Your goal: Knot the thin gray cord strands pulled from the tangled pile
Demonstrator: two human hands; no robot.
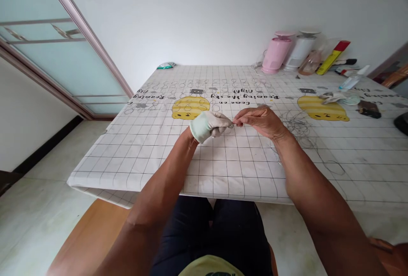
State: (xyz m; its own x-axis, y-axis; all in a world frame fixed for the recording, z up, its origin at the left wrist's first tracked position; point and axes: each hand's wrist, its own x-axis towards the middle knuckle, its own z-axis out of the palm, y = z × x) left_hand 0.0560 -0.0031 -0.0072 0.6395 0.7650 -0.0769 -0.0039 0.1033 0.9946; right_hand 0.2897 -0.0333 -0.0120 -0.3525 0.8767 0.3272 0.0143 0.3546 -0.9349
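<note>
My left hand [213,126], in a white and pale green glove, is closed in a pinch above the middle of the table. Fingertip to fingertip with it, my right hand [259,121] is bare and also pinched. What lies between the fingertips is too small to make out. A loose tangle of thin dark wire or thread [296,125] lies on the tablecloth just right of my right hand. Beyond my hands, several thin looped pieces [223,84] are spread in rows across the cloth.
A checked cloth covers the table [159,157]. Along the wall at the back right stand a pink device [276,54], a white device [300,51], a bottle [310,62] and a yellow and red box [333,58]. A crumpled glove [338,97] and a dark block [369,109] lie at right.
</note>
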